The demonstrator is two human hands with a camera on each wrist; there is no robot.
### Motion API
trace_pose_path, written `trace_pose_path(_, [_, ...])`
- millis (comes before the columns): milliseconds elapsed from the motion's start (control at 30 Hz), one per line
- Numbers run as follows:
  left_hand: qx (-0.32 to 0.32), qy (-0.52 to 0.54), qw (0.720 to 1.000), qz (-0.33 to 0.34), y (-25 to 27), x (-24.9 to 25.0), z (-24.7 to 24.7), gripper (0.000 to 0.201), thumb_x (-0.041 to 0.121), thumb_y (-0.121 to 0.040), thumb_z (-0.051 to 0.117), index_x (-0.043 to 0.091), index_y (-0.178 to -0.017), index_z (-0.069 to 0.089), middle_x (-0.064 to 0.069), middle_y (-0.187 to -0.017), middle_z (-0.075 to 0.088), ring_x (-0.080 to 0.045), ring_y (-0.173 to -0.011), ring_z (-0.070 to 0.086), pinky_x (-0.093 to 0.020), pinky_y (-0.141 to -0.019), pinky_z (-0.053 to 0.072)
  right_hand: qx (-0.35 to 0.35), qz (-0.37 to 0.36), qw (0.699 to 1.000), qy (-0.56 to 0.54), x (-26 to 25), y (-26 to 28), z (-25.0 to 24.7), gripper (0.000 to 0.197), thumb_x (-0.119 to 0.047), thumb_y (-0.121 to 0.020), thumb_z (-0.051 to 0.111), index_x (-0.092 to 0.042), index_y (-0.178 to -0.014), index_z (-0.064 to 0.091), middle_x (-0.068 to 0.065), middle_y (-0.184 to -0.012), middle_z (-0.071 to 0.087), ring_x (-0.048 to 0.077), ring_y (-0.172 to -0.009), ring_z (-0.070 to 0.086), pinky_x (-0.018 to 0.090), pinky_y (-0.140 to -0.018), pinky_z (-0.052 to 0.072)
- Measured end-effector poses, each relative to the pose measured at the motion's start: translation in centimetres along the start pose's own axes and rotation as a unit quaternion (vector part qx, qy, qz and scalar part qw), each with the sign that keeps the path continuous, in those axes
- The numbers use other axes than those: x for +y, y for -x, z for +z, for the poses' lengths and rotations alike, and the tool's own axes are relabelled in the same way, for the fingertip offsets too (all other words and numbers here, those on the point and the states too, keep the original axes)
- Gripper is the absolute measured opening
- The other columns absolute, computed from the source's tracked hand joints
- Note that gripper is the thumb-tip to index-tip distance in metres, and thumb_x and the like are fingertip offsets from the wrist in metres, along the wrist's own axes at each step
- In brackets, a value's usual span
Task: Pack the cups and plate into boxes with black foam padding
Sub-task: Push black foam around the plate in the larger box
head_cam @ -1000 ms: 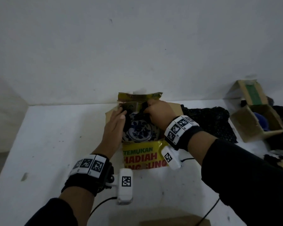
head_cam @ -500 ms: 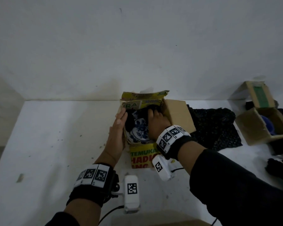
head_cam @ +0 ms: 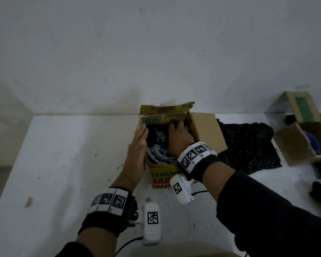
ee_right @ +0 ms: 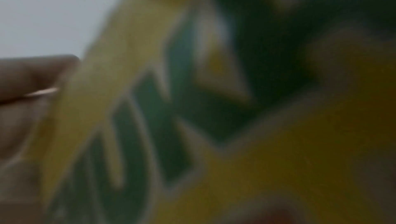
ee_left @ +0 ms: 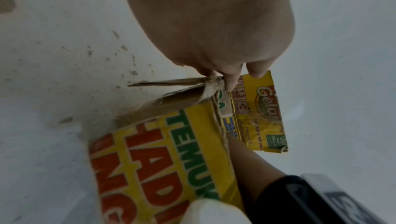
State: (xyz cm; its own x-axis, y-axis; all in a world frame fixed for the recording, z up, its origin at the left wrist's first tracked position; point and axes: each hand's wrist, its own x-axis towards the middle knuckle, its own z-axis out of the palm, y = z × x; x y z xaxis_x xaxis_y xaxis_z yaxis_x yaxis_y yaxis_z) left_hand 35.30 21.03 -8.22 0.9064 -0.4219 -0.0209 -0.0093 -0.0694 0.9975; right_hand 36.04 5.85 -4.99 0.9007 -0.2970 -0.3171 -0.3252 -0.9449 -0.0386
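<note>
Blue-and-white plate (head_cam: 160, 145) inside yellow box (head_cam: 163, 179) on white table (head_cam: 63, 154), black foam (head_cam: 152, 135) packed beside it. Left hand (head_cam: 137, 153) flat, fingers straight, pressed against box's left wall. Right hand (head_cam: 180, 138) inside box over plate, fingertips buried in foam; grip impossible to tell. Second box (head_cam: 300, 145) far right.

A plain white wall (head_cam: 156, 52) fills the upper half of the head view, unmarked but for a few small dark specks. It meets a white desk (head_cam: 63, 164) along a straight edge running from 9 to 3 o'clock. The desk surface is scuffed and flecked with brown crumbs toward 8 o'clock. At 9 o'clock a second wall (head_cam: 6, 127) closes a corner. The light is dim and greyish.
</note>
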Motion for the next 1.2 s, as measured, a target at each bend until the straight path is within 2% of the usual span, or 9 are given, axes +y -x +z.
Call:
trace_pose_path(200, [0.006, -0.02, 0.999, 0.026, 0.0, -0.3, -0.3, 0.065, 0.062, -0.09, 0.023, 0.021, -0.141, 0.022, 0.014, -0.15, 0.016, -0.007, -0.144, 0.01, -0.039, -0.12, 0.005, -0.15, -0.04, 0.987, -0.045, 0.9, 0.5, -1.3, 0.116, -0.07, -0.067, 0.065, -0.017, -0.15, 0.002, 0.018, -0.154, 0.003, 0.041, -0.14, 0.013, 0.05, -0.109, 0.032])
trace_pose_path(333, [-0.004, -0.04, 0.998, 0.037, 0.0, -0.5, 0.0, 0.069, 0.066, -0.085, 0.022, 0.025, -0.141, 0.02, 0.019, -0.149, 0.014, 0.001, -0.141, 0.009, -0.026, -0.119, 0.005, -0.17, -0.048, 0.984, -0.001, 1.2, 0.6, -0.8, 0.125, -0.06, -0.066, 0.074, -0.02, -0.149, -0.011, 0.02, -0.155, -0.012, 0.041, -0.143, -0.003, 0.054, -0.111, 0.028])
trace_pose_path(500, [-0.011, -0.067, 0.996, 0.057, 0.0, -0.9, 0.0, 0.064, 0.067, -0.088, 0.018, 0.029, -0.139, 0.021, 0.027, -0.145, 0.012, 0.022, -0.132, 0.004, -0.006, -0.111, 0.003, -0.112, -0.023, 0.99, 0.081, 0.3, 0.6, 0.7, 0.126, -0.062, -0.066, 0.072, -0.018, -0.149, -0.013, 0.024, -0.154, -0.006, 0.042, -0.141, 0.004, 0.051, -0.107, 0.031])
trace_pose_path(600, [-0.008, -0.075, 0.996, 0.051, 0.0, -0.9, -0.1, 0.055, 0.053, -0.092, 0.018, 0.026, -0.14, 0.02, 0.021, -0.147, 0.013, 0.013, -0.135, 0.006, -0.007, -0.111, 0.003, -0.103, -0.016, 0.989, 0.107, 0.2, 0.4, 0.9, 0.129, -0.064, -0.065, 0.071, -0.015, -0.148, -0.014, 0.026, -0.153, -0.004, 0.043, -0.14, 0.006, 0.05, -0.107, 0.03])
trace_pose_path(733, [-0.002, -0.082, 0.994, 0.074, -0.1, -1.3, -0.1, 0.072, 0.072, -0.086, 0.016, 0.025, -0.14, 0.02, 0.025, -0.145, 0.013, 0.009, -0.137, 0.006, -0.009, -0.114, 0.003, -0.112, -0.022, 0.989, 0.097, 0.4, 0.0, 1.0, 0.132, -0.064, -0.063, 0.072, -0.014, -0.148, -0.014, 0.028, -0.151, 0.0, 0.045, -0.139, 0.007, 0.051, -0.11, 0.025])
trace_pose_path(833, [-0.006, -0.086, 0.994, 0.07, -0.2, -1.2, -0.1, 0.058, 0.058, -0.093, 0.019, 0.024, -0.139, 0.022, 0.022, -0.146, 0.013, 0.007, -0.138, 0.006, -0.015, -0.115, 0.004, -0.116, -0.032, 0.989, 0.083, 0.9, -0.4, 0.4, 0.132, -0.066, -0.059, 0.073, -0.016, -0.149, -0.009, 0.025, -0.149, 0.01, 0.044, -0.136, 0.015, 0.051, -0.109, 0.028])
trace_pose_path(967, [0.004, -0.082, 0.993, 0.081, -0.1, -1.2, 0.2, 0.069, 0.069, -0.087, 0.019, 0.024, -0.139, 0.023, 0.017, -0.148, 0.014, -0.002, -0.141, 0.006, -0.016, -0.116, 0.003, -0.109, -0.039, 0.993, 0.035, 1.2, -0.7, -0.3, 0.124, -0.056, -0.056, 0.082, -0.018, -0.147, 0.007, 0.023, -0.145, 0.017, 0.044, -0.133, 0.021, 0.052, -0.103, 0.037])
trace_pose_path(1100, [0.007, -0.067, 0.994, 0.081, 0.0, -1.3, 0.1, 0.077, 0.077, -0.082, 0.017, 0.025, -0.14, 0.024, 0.022, -0.148, 0.014, -0.001, -0.142, 0.006, -0.01, -0.114, 0.003, -0.032, -0.012, 0.999, 0.043, -0.1, 0.4, 0.4, 0.106, -0.038, -0.064, 0.083, -0.015, -0.143, 0.016, 0.022, -0.143, 0.015, 0.042, -0.127, 0.028, 0.045, -0.086, 0.049])
trace_pose_path(1200, [0.0, -0.075, 0.994, 0.077, 0.1, -1.3, 0.0, 0.068, 0.072, -0.085, 0.019, 0.03, -0.138, 0.023, 0.023, -0.148, 0.013, 0.001, -0.141, 0.005, -0.011, -0.115, 0.004, 0.053, -0.01, 0.993, 0.106, -0.6, 1.0, 0.6, 0.071, -0.032, -0.083, 0.063, -0.01, -0.139, 0.025, 0.022, -0.14, 0.024, 0.039, -0.126, 0.03, 0.041, -0.088, 0.045])
